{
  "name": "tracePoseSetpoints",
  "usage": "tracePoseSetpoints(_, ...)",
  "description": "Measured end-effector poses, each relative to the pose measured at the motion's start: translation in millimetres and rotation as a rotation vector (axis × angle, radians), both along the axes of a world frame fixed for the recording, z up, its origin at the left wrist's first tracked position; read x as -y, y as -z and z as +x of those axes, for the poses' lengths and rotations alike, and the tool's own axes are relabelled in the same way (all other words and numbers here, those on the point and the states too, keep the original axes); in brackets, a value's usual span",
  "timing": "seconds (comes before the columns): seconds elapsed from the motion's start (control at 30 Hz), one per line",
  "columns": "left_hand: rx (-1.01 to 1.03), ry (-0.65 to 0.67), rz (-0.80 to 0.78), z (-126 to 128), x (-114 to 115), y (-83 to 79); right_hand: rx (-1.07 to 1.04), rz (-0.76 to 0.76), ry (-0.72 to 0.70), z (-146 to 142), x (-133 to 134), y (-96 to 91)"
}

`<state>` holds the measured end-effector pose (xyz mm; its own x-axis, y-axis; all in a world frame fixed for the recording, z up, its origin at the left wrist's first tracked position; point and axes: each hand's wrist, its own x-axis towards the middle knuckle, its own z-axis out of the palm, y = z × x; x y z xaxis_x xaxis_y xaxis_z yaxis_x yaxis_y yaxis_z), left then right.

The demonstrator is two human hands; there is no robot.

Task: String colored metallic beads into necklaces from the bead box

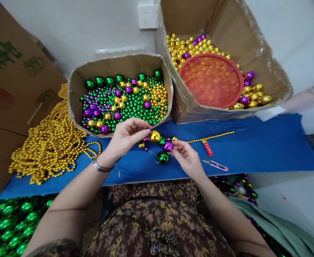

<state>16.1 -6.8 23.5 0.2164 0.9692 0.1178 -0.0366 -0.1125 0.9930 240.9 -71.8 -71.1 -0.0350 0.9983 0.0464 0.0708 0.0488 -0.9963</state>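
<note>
My left hand [130,137] pinches near a large shiny gold bead [154,136], thumb and forefinger closed at its left side. My right hand [187,157] has its fingertips closed on a purple bead [167,146] of the same cluster. A big green bead [162,157] hangs lowest, with a loop of clear thread [153,155] beside it. Smaller gold, purple and green beads lie around these, partly covered by my fingers. To the right, a strand of tiny gold beads [213,137] stretches across the blue cloth [253,150].
A low cardboard box [73,92] holds mixed beads behind my hands. In a taller box [273,75], a red basket [213,57] sits on gold and purple beads. Gold bead strands [49,142] are heaped at left. Pink-handled thread snips [218,165] and a red tag [208,148] lie at right.
</note>
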Motion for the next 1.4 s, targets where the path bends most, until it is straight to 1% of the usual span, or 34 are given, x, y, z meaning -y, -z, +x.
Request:
tracePoseSetpoints(0.1,-0.031,0.050,0.025,15,10,2.2,-0.036,-0.042,0.002,10,6,7.9)
tracePoseSetpoints(0.17,-0.041,0.083,0.078,26,15,10.0,-0.036,-0.057,-0.005,15,9,17.5)
tracePoseSetpoints(0.23,-0.058,0.111,0.147,38,17,22.0,-0.008,-0.061,0.001,20,12,29.8)
tracePoseSetpoints(0.3,-0.097,0.140,0.184,49,17,34.7,0.062,-0.055,0.021,23,13,42.3)
tracePoseSetpoints(0.37,-0.176,0.150,0.213,57,16,44.3,0.176,-0.035,0.049,26,13,50.9)
tracePoseSetpoints(0.43,-0.268,0.131,0.284,63,15,47.5,0.320,0.004,0.057,32,13,51.4)
tracePoseSetpoints(0.47,-0.306,0.119,0.333,65,15,46.4,0.389,0.031,0.060,35,12,47.9)
tracePoseSetpoints(0.5,-0.333,0.112,0.379,67,14,43.5,0.445,0.060,0.067,38,12,42.0)
tracePoseSetpoints(0.57,-0.359,0.112,0.444,70,12,33.0,0.496,0.121,0.089,42,10,23.9)
tracePoseSetpoints(0.67,-0.357,0.120,0.504,76,10,8.8,0.449,0.209,0.101,38,6,-9.2)
tracePoseSetpoints(0.73,-0.339,0.117,0.538,80,9,-9.5,0.423,0.264,0.081,30,3,-26.6)
tracePoseSetpoints(0.8,-0.313,0.103,0.550,82,9,-25.1,0.415,0.295,0.052,23,0,-36.0)
tracePoseSetpoints(0.83,-0.295,0.095,0.538,82,9,-30.1,0.414,0.298,0.042,21,-1,-37.8)
tracePoseSetpoints(0.87,-0.267,0.084,0.509,82,9,-32.4,0.414,0.295,0.040,20,-1,-38.0)
tracePoseSetpoints(0.9,-0.222,0.067,0.460,81,10,-31.3,0.419,0.288,0.044,20,-2,-37.2)
tracePoseSetpoints(0.93,-0.158,0.047,0.396,80,11,-26.6,0.428,0.282,0.057,22,-2,-35.9)
tracePoseSetpoints(0.97,-0.081,0.033,0.327,80,13,-18.3,0.442,0.277,0.078,23,-2,-34.7)
tracePoseSetpoints(1.03,0.051,0.061,0.214,81,17,7.4,0.472,0.275,0.124,27,-3,-33.9)
tracePoseSetpoints(1.07,0.070,0.123,0.194,83,19,23.2,0.483,0.280,0.143,28,-3,-34.7)
tracePoseSetpoints(1.1,0.032,0.208,0.199,87,21,39.4,0.486,0.286,0.156,27,-3,-36.4)
tracePoseSetpoints(1.13,-0.058,0.299,0.228,91,23,55.0,0.480,0.294,0.160,26,-3,-38.7)
tracePoseSetpoints(1.17,-0.147,0.353,0.278,96,25,69.1,0.465,0.303,0.148,24,-2,-41.6)
tracePoseSetpoints(1.23,-0.275,0.390,0.360,107,28,89.7,0.415,0.317,0.099,20,-1,-48.0)
tracePoseSetpoints(1.3,-0.310,0.369,0.388,115,29,99.7,0.369,0.316,0.041,18,1,-53.1)
tracePoseSetpoints(1.37,-0.314,0.348,0.369,118,31,101.9,0.330,0.302,0.025,21,2,-55.2)
tracePoseSetpoints(1.4,-0.332,0.345,0.360,118,32,101.6,0.300,0.291,0.045,24,2,-55.0)
